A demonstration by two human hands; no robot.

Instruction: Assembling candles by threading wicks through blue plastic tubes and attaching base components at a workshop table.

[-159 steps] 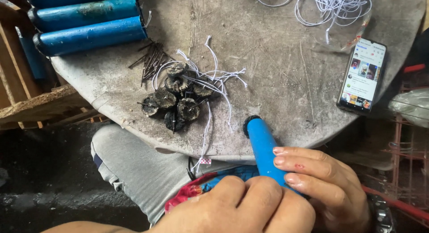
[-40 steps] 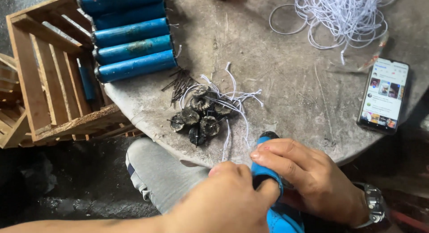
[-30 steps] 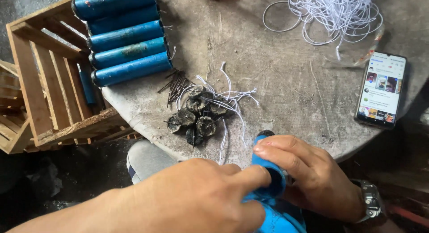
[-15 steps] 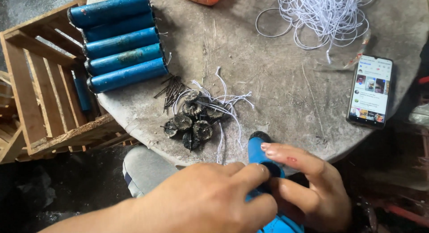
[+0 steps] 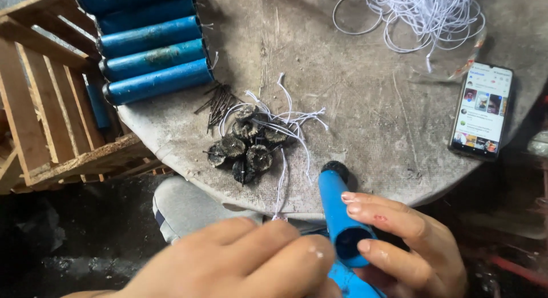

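Blue tube (image 5: 341, 212) in right hand (image 5: 408, 246) at table edge (image 5: 399, 198) (overhanging), left hand (image 5: 251, 264) beside.

A round grey stone-topped table (image 5: 365, 81) fills the upper middle of the frame. On its upper left lies a row of blue cylindrical tubes (image 5: 151, 58), side by side; a wooden slatted crate (image 5: 40, 104) stands left of them, off the table. Just below the tubes lies a bundle of dark thin nails (image 5: 217, 104), and right of those, at centre, a heap of small dark round caps with white strings (image 5: 254, 144). A tangle of white cord (image 5: 428, 12) lies at upper right, a flat rectangular smartphone (image 5: 482, 111) below it. At the lower edge, the left hand (image 5: 240, 264) sits left of the right hand (image 5: 405, 246), which holds a single blue tube (image 5: 337, 206) with its far end on the table's near rim.
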